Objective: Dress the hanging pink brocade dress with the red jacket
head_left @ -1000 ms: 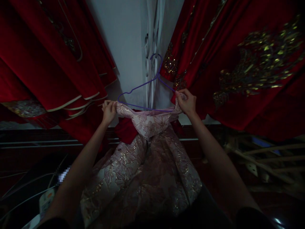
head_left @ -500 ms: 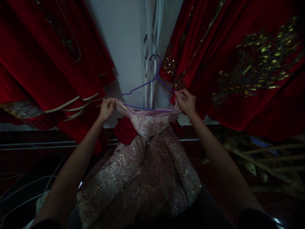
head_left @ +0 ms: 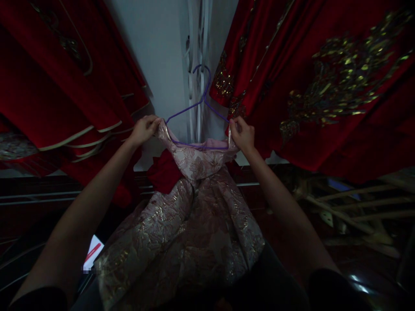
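Note:
A pale pink dress [head_left: 194, 166] with a shiny gold floral pattern hangs on a purple hanger [head_left: 184, 110], its skirt spreading down toward me. My left hand [head_left: 145, 129] pinches the dress's left shoulder strap beside the hanger's end. On the other side, my right hand [head_left: 243, 133] is closed on the right strap, next to the hanger's right arm. The hanger's hook stands up in front of a white wall, and its lower bar shows inside the neckline. A bunched red cloth [head_left: 164, 172] shows behind the dress at the left of the waist.
Red garments with pale trim [head_left: 74, 86] hang on the left. Red garments with gold sequins [head_left: 343, 82] hang on the right. White metal scrollwork [head_left: 195, 52] runs down the wall [head_left: 155, 56]. Wooden slats [head_left: 359, 207] lie low right; a white-and-red item [head_left: 93, 252] is low left.
The view has shifted slightly, so most things sit further left. The straps now stand up more steeply around the hanger's ends, with my hands closer together. Both hands keep their hold.

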A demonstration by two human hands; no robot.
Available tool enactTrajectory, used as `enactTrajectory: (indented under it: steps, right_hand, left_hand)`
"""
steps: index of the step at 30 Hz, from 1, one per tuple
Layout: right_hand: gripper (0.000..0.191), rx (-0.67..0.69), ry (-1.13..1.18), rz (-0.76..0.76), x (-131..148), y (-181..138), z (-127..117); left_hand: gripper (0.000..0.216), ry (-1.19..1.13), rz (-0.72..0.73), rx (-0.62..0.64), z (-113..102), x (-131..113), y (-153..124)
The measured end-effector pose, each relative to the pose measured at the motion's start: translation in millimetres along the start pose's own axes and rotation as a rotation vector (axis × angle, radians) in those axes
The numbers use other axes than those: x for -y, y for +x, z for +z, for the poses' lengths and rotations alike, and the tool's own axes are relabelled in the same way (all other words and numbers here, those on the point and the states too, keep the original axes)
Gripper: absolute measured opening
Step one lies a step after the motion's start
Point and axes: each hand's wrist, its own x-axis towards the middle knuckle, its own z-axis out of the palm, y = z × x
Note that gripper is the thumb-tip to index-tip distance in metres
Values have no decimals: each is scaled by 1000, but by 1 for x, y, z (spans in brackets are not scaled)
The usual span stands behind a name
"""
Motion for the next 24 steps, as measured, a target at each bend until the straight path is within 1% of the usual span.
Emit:
enactTrajectory:
  steps: [3, 5, 7, 8, 11, 12, 13, 14, 15, 16, 18, 19, 20, 22, 24]
  right_hand:
    - [38, -7, -14, 13, 0, 1, 3]
    - [37, -17, -3, 5, -3, 4, 5]
    - [39, -10, 31, -7, -9, 10, 7]
    - [40, -4, 49, -6, -12, 14, 7]
    - [43, 18, 62, 26, -19, 26, 2]
    - [43, 29, 51, 35, -20, 29, 0]
    - [42, 40, 36, 38, -20, 31, -3]
    - [41, 51, 18, 33, -19, 31, -6]
    - [40, 62, -1, 21, -18, 31, -8]
    - [38, 70, -20, 3, -17, 29, -10]
    - [36, 70, -47, -43, -14, 25, -11]
    - [36, 64, -52, -66, -14, 23, -11]
    - [35, 61, -51, -86, -13, 21, -10]
    - [35, 81, -37, -117, -15, 19, -8]
    - [36, 129, -24, -130, -19, 17, -5]
  left_hand:
    - [40, -39, 31, 72, 2, -27, 12]
    - [43, -119, -16, 121, 3, -32, 16]
    - [47, -260, -125, 119, 4, -24, 14]
    - [49, -340, -192, 85, 5, -16, 11]
    - [54, -538, -394, -85, 16, 13, -3]
    - [54, -570, -456, -124, 22, 22, -9]
    - [51, -578, -516, -133, 28, 29, -17]
    - [47, -558, -578, -104, 35, 35, -25]
    - [42, -515, -637, -20, 42, 38, -33]
    - [38, -455, -686, 104, 49, 41, -41]
    - [36, -307, -744, 372, 60, 41, -56]
    - [37, -221, -754, 457, 63, 41, -61]
    - [38, -140, -752, 497, 65, 40, -66]
    - [39, -17, -736, 501, 66, 38, -74]
    - [40, -33, -706, 534, 63, 36, -80]
